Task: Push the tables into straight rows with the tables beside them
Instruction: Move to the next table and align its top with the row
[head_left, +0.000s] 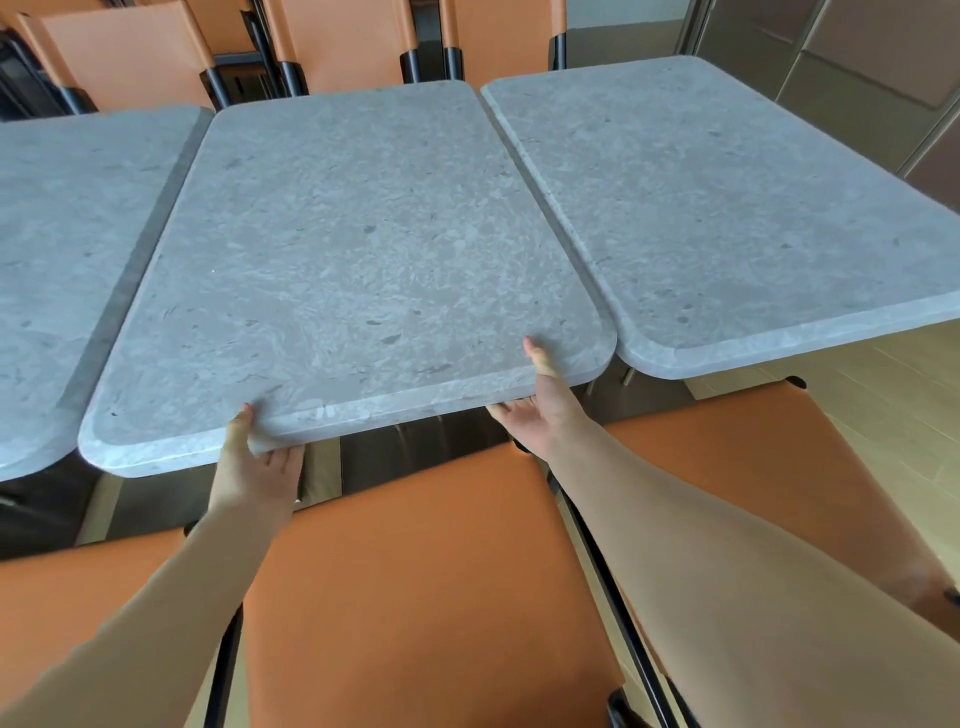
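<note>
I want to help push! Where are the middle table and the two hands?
Grey stone middle table (343, 260): head view, bare top.
Left hand (254, 467): head view, its back.
Right hand (540, 415): head view, its palm.

The left hand (254, 470) and right hand (540, 410) grip the near edge of the middle grey stone-topped table (353, 260), with like tables to their left (67, 249) and right (727, 208), orange leather chairs beyond (353, 41) and beneath the forearms (426, 582).

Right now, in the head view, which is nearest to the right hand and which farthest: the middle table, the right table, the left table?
From the right hand:
1. Middle table: gripped at its near edge.
2. Right table: just beyond the narrow gap, to the right.
3. Left table: far side, past the left hand.
</note>
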